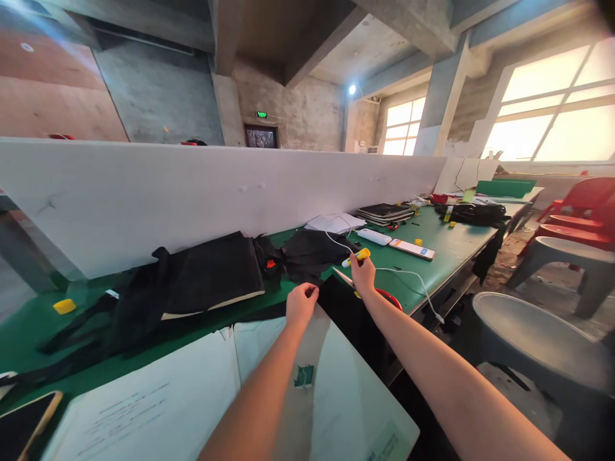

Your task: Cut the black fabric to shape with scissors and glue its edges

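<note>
My right hand (364,275) is closed around a yellow-and-white glue stick (358,257), held at a slant above the green table. Close by on the left, my left hand (302,304) pinches the edge of a black cloth (336,301) at the far side of an open book (365,397). The book's pale pages lie spread under my forearms, and a torn green patch shows on the right half. Scissors (342,276) with red handles lie partly hidden behind my right wrist. A black-covered book (211,275) rests to the left among black cloth strips (103,323).
On the green table (461,246) are a lit phone (412,249), a white power bank (373,237) with a cable, stacked black books (384,212) and a yellow cap (64,307). A white partition (192,192) runs behind. Grey stools (542,333) stand right.
</note>
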Motion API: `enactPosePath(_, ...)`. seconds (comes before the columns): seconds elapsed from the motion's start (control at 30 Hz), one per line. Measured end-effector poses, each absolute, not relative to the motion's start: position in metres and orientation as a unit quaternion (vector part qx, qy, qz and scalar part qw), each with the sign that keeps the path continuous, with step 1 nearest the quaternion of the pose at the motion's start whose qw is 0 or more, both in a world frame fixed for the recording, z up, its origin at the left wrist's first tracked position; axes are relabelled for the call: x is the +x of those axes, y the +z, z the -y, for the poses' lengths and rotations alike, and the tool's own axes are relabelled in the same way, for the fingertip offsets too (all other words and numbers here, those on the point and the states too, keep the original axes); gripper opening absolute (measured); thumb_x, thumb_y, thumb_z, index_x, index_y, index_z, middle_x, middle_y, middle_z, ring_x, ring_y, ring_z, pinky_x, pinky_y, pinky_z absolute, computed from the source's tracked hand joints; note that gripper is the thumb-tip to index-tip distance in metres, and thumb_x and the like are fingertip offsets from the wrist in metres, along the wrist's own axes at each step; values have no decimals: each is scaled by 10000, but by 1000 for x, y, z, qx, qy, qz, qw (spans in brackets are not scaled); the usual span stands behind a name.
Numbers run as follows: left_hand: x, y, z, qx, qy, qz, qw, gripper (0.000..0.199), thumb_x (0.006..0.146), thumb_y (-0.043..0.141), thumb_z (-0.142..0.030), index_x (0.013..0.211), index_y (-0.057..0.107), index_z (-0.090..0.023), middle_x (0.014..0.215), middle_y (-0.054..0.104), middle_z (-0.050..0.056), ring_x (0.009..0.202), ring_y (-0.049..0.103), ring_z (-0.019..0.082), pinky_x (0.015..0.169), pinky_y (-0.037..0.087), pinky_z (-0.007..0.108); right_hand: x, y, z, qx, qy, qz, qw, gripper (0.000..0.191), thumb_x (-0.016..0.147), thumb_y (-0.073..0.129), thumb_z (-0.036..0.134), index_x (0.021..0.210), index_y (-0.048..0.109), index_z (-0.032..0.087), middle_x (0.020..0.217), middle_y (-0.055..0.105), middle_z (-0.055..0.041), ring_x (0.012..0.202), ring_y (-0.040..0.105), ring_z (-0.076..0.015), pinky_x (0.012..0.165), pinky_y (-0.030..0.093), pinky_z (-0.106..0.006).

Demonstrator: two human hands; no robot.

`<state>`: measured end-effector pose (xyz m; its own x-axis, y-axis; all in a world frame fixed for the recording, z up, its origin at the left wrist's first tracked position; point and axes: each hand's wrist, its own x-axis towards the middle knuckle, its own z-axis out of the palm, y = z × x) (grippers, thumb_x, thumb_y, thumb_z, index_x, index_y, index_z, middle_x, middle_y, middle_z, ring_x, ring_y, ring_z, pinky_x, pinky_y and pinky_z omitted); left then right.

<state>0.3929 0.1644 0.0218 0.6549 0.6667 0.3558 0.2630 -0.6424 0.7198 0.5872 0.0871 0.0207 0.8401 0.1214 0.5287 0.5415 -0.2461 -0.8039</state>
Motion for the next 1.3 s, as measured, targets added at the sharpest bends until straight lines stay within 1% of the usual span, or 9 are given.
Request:
enactPosePath(0.17,394,20,-167,833,322,-281,351,146,788,529,-239,768,657,-170,733,670,20,690,593,135,633,422,237,597,28,-102,-739,-178,238,604,384,735,477,570,676,530,194,618,578,-45,600,522,-190,575,381,-296)
enactPosePath(0.3,393,19,-170,826,321,-278,371,142,778,533,-233,761,660,-171,725,672,14,672,592,125,610,418,223,588,59,-105,-686,-180,276,649,447,781,440,553,935,569,154,832,632,-73,731,564,-184,676,430,-313)
enactPosePath(0.43,393,18,-171,817,324,-281,385,153,778,527,-239,778,664,-171,753,679,18,695,597,126,626,420,222,554,90,-90,-607,-162,316,711,449,861,357,495,1227,390,236,1126,559,-69,920,578,-156,748,468,-303)
enactPosePath(0.5,393,19,-170,814,324,-288,388,164,783,519,-242,782,665,-167,760,682,26,703,600,132,636,421,230,531,90,-79,-562,-74,321,759,450,862,372,487,1277,299,328,1170,529,-39,926,588,-154,709,497,-309)
enactPosePath(0.63,394,20,-172,815,313,-291,390,161,779,527,-236,787,668,-160,753,684,32,686,605,135,627,425,234,496,65,-72,-548,95,232,798,485,787,490,504,1232,332,394,1112,521,-12,830,584,-154,603,514,-303)
enactPosePath(0.87,392,18,-171,832,313,-297,349,183,772,568,-209,937,616,-145,778,671,36,717,606,142,651,429,238,491,47,-99,-597,145,240,752,487,762,488,524,1208,394,353,1001,549,-4,819,567,-167,557,462,-260)
enactPosePath(0.97,387,24,-164,840,322,-291,324,308,779,557,-188,1084,533,-152,827,655,35,763,595,153,675,428,251,493,45,-106,-602,138,257,743,504,753,505,505,1214,399,333,977,560,-8,817,568,-170,565,451,-256)
enactPosePath(1.13,373,43,-153,912,331,-192,149,190,836,471,-211,971,604,-207,1056,601,52,1031,485,201,890,351,345,497,36,-108,-614,128,291,722,468,781,471,485,1212,402,316,989,565,-24,830,588,-179,577,459,-265)
enactPosePath(1.3,367,46,-152,956,246,-162,9,219,844,462,-260,936,645,-183,968,655,69,1037,470,239,915,310,412,496,34,-110,-637,88,335,689,467,815,419,498,1218,404,262,966,601,-44,792,606,-176,604,470,-281)
